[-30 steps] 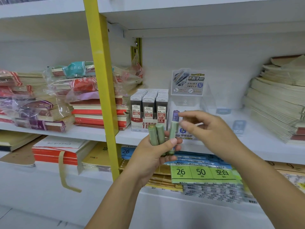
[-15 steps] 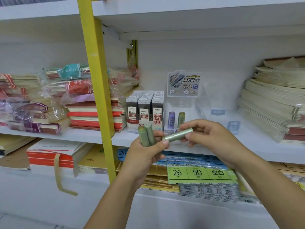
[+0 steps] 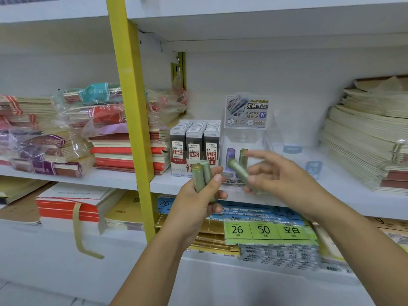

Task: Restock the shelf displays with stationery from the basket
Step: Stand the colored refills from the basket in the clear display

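Up close, the fingers (image 3: 220,196) and thumb of the left hand (image 3: 198,206) are curled round two green tubes (image 3: 202,178), gripping them side by side and upright, their capped tops standing clear above the fist; beside it, the right hand (image 3: 284,182) pinches a single green tube (image 3: 240,174) between the thumb and the fingers behind it, the tube tilted with its upper end leaning toward the left hand, while the index finger (image 3: 257,153) stretches out loosely above; motion blur softens this hand, and how the remaining fingers lie cannot be told. The two hands are near each other but apart, both raised in front of the middle shelf (image 3: 123,181). Just behind the tilted tube stands a clear display stand (image 3: 242,138) with a printed header card; inside it a purple tube (image 3: 229,153) and another green tube (image 3: 243,156) stand upright. Just beside the stand, on its left, sit rows of lead refill boxes (image 3: 194,146); a yellow upright (image 3: 130,107) rises further left, with wrapped notebook stacks (image 3: 119,149) behind it; pale notebooks (image 3: 364,146) are piled at the right; green label packs (image 3: 265,230) lie on the shelf below the hands.
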